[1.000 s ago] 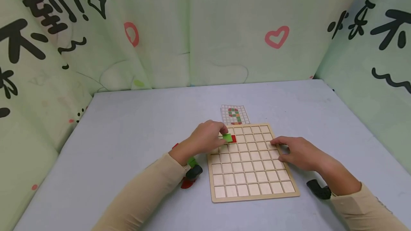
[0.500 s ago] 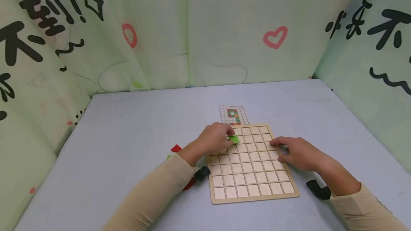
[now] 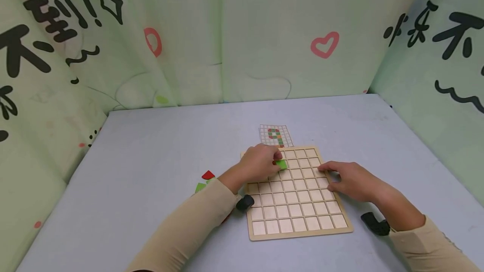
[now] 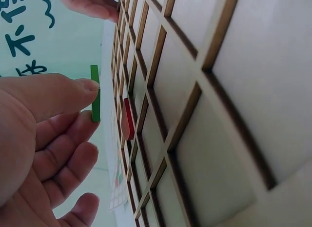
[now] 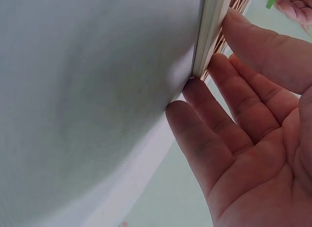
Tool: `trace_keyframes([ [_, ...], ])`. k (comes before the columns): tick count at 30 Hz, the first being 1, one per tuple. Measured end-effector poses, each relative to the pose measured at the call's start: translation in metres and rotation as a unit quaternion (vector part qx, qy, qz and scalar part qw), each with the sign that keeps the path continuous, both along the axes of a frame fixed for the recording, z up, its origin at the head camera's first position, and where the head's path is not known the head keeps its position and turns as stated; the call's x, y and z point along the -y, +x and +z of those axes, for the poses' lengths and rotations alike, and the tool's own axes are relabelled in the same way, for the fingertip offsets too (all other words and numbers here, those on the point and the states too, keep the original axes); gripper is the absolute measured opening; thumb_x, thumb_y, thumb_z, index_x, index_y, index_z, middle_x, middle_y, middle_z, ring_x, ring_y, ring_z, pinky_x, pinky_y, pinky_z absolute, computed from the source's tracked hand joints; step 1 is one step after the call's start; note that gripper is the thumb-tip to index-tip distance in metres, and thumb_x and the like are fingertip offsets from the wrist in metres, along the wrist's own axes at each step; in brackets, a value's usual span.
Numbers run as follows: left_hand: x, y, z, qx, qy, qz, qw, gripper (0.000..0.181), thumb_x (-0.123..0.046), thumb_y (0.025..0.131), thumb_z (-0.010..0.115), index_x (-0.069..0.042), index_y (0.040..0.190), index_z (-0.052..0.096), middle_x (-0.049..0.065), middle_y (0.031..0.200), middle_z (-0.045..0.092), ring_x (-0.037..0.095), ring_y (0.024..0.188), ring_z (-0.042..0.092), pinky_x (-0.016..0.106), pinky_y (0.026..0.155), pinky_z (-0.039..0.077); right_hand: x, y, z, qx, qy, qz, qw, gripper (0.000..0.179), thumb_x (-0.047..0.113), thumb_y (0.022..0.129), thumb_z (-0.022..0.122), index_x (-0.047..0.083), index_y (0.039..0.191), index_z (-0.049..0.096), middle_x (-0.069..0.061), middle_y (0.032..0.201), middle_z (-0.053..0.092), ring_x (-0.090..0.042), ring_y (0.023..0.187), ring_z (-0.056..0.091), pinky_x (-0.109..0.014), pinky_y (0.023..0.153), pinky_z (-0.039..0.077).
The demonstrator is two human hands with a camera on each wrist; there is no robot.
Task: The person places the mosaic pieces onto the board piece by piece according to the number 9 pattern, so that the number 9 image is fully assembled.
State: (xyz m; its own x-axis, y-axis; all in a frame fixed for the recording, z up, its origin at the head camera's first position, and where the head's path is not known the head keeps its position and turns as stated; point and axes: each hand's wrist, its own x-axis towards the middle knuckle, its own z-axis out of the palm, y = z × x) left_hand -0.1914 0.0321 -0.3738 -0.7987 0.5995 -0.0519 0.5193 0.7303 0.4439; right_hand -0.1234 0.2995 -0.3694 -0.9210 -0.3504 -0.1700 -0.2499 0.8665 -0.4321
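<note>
In the head view, the step in hand looks to be setting a green tile (image 3: 281,164) into the gridded board (image 3: 302,234), whose top squares lie beneath the left grip (image 3: 261,163). The next move probably calls for lining the tile up with one square and lowering it flat. A patterned card (image 3: 276,135) lies just beyond this grip, and loose red (image 3: 208,175) and green pieces (image 3: 200,187) lie to its left on the tabletop (image 3: 170,146). The right grip (image 3: 349,179) is at the board's right edge.

In the left wrist view, the left grip is pinched nearly closed, thumb against forefinger, with the tile between them, seen edge-on and apart from the board. A red piece (image 4: 127,119) rests on the grid near those fingertips.

In the right wrist view, the right grip is loosely extended, pinching no tile; its thumb touches the board's edge, perhaps steadying it.
</note>
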Motion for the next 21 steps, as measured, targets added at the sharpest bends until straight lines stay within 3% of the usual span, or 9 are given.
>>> trace_keyframes([
  [21, -0.01, -0.0027, -0.0051, 0.015, 0.003, 0.013, 0.9998, 0.022, -0.024, 0.094, 0.07, -0.014, 0.114, 0.07, -0.007, 0.101, 0.068, 0.007, 0.087, 0.059, 0.027, 0.078, 0.048, 0.0001, 0.0008, 0.0001, -0.005, -0.01, 0.002, 0.9999, 0.048, 0.01, 0.084, 0.077, 0.001, 0.129, 0.062, -0.025, 0.13, 0.059, -0.041, 0.112, 0.06, -0.055, 0.09, 0.048],
])
